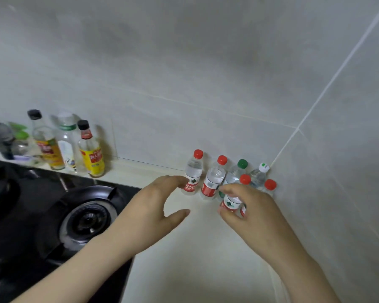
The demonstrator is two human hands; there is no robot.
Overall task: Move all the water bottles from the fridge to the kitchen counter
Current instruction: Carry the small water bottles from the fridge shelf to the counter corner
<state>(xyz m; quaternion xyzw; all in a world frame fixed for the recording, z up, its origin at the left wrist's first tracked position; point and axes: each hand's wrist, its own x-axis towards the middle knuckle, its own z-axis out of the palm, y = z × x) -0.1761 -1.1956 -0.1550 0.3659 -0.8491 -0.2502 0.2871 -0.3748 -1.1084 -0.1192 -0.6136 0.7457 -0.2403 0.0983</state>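
**Held bottle at the edge of the corner cluster**

The right hand [256, 213] pinches a red-capped water bottle [231, 202] between its thumb and curled fingers. The bottle's long axis is near upright, and its base is hidden, so contact with the desk [184, 248] cannot be told. The standing bottles [242, 164] are just beyond it, in the wall corner. The left hand [153, 204] is spread and holds nothing, with its fingertips at the leftmost bottle [192, 171]. Likely next move: lower the held bottle straight down in front of the cluster.
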